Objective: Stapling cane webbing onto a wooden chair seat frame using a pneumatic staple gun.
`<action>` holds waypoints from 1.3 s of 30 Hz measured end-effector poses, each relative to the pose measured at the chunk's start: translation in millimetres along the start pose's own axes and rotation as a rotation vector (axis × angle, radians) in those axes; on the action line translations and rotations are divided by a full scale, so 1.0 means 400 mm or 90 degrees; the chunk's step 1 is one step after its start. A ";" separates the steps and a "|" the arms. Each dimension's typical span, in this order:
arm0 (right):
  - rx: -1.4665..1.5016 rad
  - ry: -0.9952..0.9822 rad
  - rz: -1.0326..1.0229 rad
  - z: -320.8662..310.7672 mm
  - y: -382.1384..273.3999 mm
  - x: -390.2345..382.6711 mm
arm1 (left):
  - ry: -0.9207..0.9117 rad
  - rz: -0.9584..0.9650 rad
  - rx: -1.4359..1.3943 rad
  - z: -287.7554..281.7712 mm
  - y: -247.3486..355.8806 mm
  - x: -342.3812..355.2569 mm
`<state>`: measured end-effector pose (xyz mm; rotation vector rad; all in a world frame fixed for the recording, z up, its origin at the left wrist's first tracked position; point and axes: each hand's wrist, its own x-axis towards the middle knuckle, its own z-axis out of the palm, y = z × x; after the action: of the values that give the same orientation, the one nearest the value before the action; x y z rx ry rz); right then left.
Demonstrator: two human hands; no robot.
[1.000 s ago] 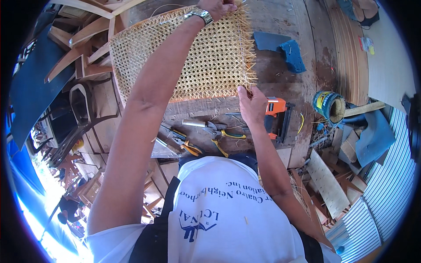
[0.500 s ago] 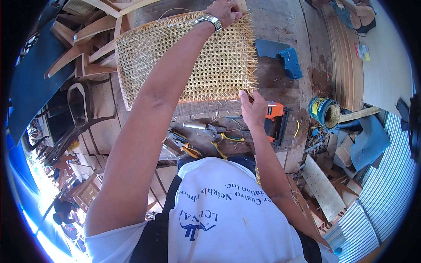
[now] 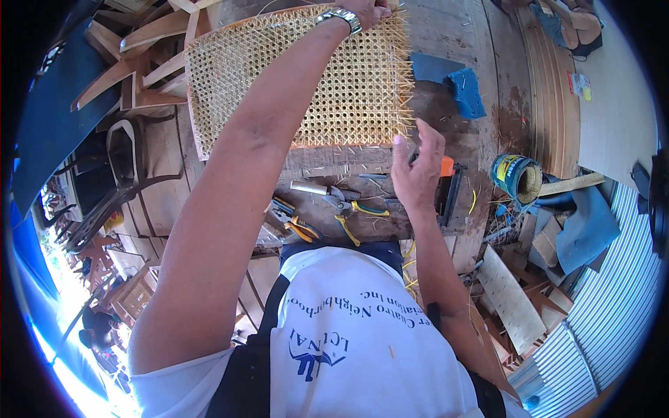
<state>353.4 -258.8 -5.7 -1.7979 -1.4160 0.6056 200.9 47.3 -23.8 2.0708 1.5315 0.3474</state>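
A framed panel of woven cane [image 3: 334, 104] lies on the wooden workbench, loose strand ends bristling along its right edge. At its far right corner my left hand [image 3: 365, 10] is closed on the edge; part of this hand is cut off by the top of the picture. Just off the near right corner is my right hand [image 3: 420, 171], thumb and fingers apart, with nothing visible in it. Partly hidden behind that hand is an orange and black staple gun [image 3: 447, 167]. Nearer to me lie yellow-handled cutters [image 3: 343, 203] and orange-handled pliers [image 3: 300, 226].
Blue foam pieces [image 3: 465, 90] lie right of the panel. A round tin [image 3: 512, 175] with a coil inside stands farther right. Wooden chair frames [image 3: 150, 66] crowd the far left. Wood offcuts [image 3: 512, 299] are piled at the lower right.
My right hand has come off the panel's near corner, and its fingers have spread. The panel sits slightly farther from me, with my left hand still at its far corner.
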 end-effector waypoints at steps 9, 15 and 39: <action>-0.247 -0.022 0.107 -0.117 0.149 -0.175 | 0.029 0.022 0.042 -0.019 -0.008 -0.017; -0.350 -0.122 0.199 -0.181 0.319 -0.377 | 0.114 0.117 0.076 0.020 -0.001 -0.028; -0.279 -0.147 0.324 -0.255 0.189 -0.130 | -0.026 0.022 -0.085 0.021 -0.040 0.036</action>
<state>461.3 -343.7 -8.5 -2.5441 -1.3077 0.8275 197.1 62.1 -41.3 1.9901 1.4117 0.4054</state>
